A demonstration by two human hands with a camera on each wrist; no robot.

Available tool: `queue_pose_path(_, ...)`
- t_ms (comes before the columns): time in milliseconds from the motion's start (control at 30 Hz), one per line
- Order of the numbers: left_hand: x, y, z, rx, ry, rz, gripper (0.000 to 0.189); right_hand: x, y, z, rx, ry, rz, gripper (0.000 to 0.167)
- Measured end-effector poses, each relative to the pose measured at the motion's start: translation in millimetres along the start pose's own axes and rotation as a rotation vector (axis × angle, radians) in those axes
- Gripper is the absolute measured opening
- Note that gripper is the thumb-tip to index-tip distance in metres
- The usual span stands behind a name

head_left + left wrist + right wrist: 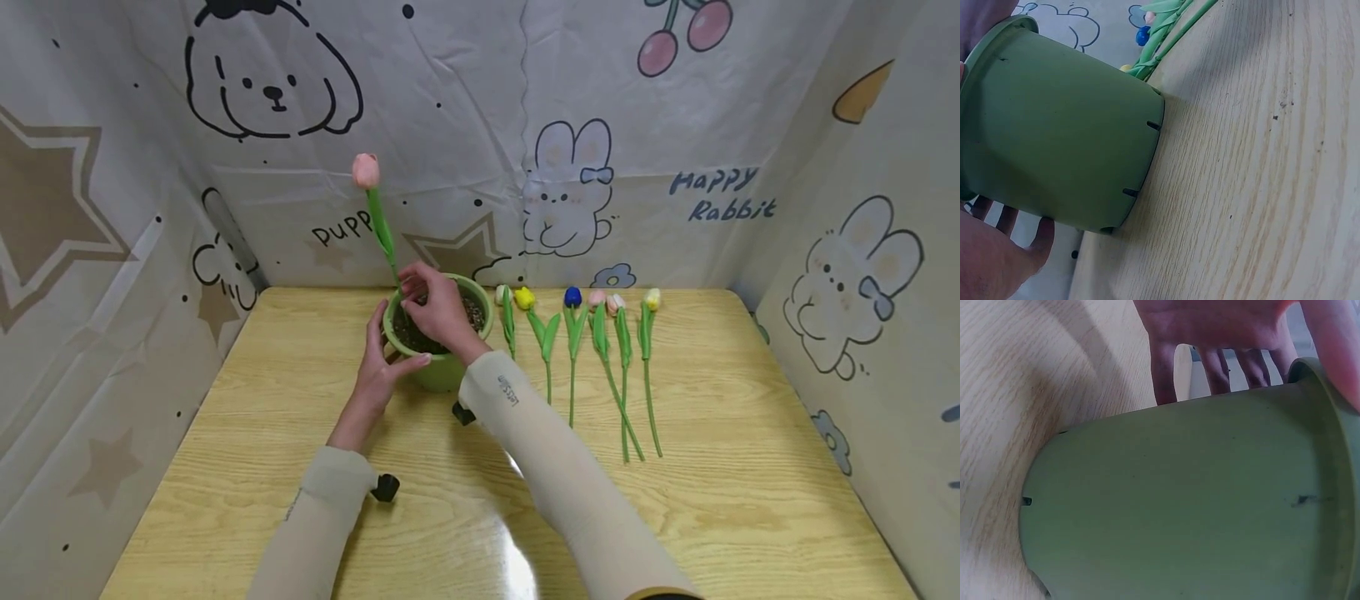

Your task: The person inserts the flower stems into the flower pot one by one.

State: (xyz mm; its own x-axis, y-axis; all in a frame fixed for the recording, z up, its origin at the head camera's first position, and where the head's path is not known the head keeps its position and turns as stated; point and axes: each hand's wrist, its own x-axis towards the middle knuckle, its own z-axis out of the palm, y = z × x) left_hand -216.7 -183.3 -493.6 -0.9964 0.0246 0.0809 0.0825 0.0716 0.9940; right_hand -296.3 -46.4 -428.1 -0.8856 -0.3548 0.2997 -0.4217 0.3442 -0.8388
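Observation:
A green flower pot (442,377) with dark soil (408,333) in it stands upright at the back of the table, left of centre. My left hand (377,368) holds the pot's left side, thumb across the front below the rim and fingers along the wall. Over the soil, my right hand (442,315) pinches the lower stem of a pink tulip (381,221), which leans a little left with its bloom high above the pot. The stem's lower end is hidden behind the right hand. Both wrist views show the pot's wall close up.
Right of the pot several tulips lie in a row on the wooden table (720,483), among them a yellow one (546,333), a blue one (574,321) and a yellow-white one (647,329). A printed cloth (450,225) hangs close behind the pot.

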Motion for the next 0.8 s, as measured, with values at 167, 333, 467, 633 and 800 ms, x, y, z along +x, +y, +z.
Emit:
queue_pose_path(167, 0.7, 0.0, -0.2, -0.001, 0.001, 0.001, 0.109, 0.2, -0.6, -0.2, -0.017, -0.003, 0.012, 0.031)
queue_pose_path(333, 0.5, -0.4, -0.6, -0.006, -0.002, -0.004, 0.109, 0.2, -0.2, -0.2, -0.026, -0.008, 0.019, 0.031)
queue_pose_path(467, 0.2, -0.6, -0.3, -0.004, -0.003, -0.006, 0.109, -0.2, 0.2, -0.2, -0.039, -0.015, 0.027, 0.031)
queue_pose_path(633, 0.4, 0.1, 0.1, -0.005, -0.001, -0.009, 0.109, 0.5, 0.6, -0.1, -0.047, -0.019, 0.035, 0.027)
queue_pose_path(800, 1.6, 0.3, -0.1, -0.004, 0.004, -0.009, 0.109, 1.7, 1.7, 0.3, -0.049, -0.022, 0.031, 0.024)
